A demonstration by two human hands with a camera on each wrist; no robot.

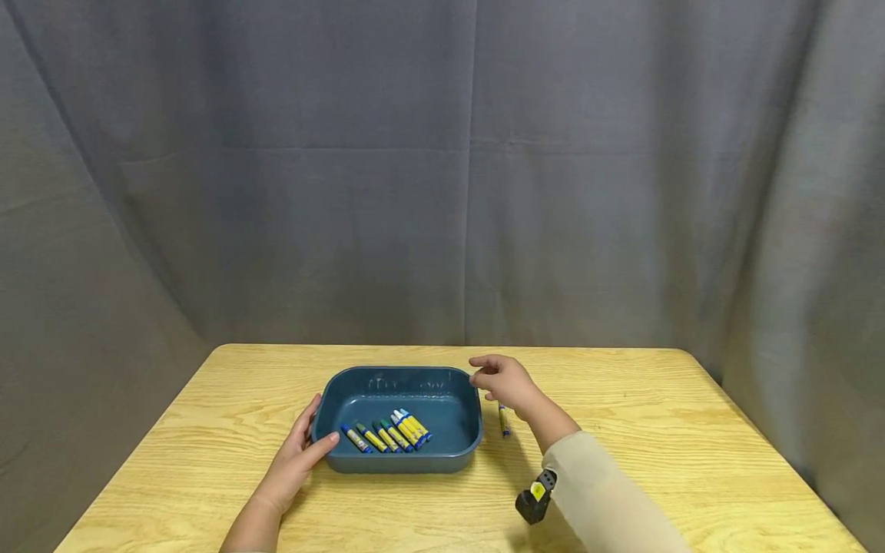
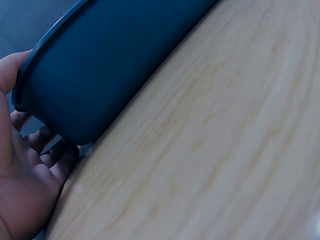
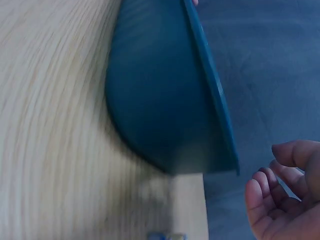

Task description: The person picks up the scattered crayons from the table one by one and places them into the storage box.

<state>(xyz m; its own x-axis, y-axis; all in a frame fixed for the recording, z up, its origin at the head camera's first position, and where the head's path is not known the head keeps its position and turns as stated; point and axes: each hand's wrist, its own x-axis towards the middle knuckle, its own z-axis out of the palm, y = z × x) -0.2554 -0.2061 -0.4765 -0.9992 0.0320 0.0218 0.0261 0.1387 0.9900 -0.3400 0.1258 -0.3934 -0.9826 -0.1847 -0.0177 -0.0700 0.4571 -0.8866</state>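
A dark teal plastic bin (image 1: pixel 442 465) stands on the table with several crayons (image 1: pixel 391 435) in yellow wrappers side by side on its floor. My left hand (image 1: pixel 293 461) holds the bin's left end, thumb over the rim and fingers along the outer wall; the left wrist view shows the fingers (image 2: pixel 50 155) behind that wall. Beside the far right corner of the bin, my right hand (image 1: pixel 508 382) is raised with loosely bent fingers and nothing in them. One more crayon (image 1: pixel 504 422) lies on the table right of the bin, partly covered by this hand.
The pale wooden table (image 1: pixel 622 399) has rounded far corners. Grey curtains (image 1: pixel 346 192) hang behind it and along both sides. A black wrist camera (image 1: pixel 535 503) sticks out from the beige right sleeve (image 1: pixel 608 491).
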